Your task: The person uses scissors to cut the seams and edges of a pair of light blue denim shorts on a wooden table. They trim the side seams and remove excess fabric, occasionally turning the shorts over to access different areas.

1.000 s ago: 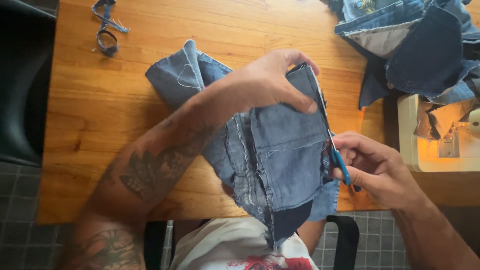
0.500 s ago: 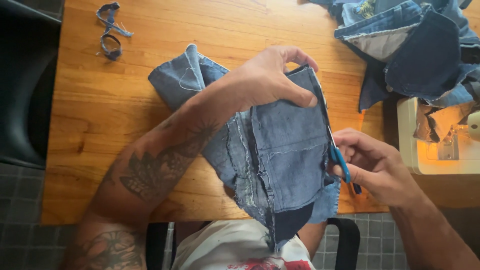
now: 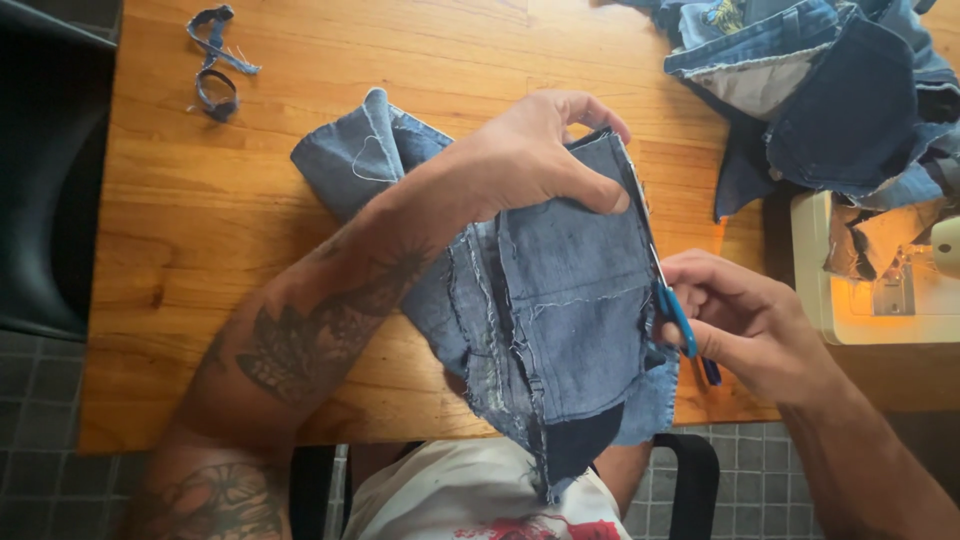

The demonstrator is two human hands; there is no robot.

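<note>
My left hand pinches the top edge of a piece of blue denim, holding it up over the wooden table. The denim shows seams and frayed edges and hangs down toward my lap. My right hand grips blue-handled scissors, whose blades run up along the denim's right edge, just below my left fingers.
A heap of denim garments lies at the table's far right. Beside it stands a white sewing machine. Cut denim strips lie at the far left. A dark chair stands left of the table.
The scissors have edged up along the denim's right side. My left hand keeps its hold near the top edge, barely shifting.
</note>
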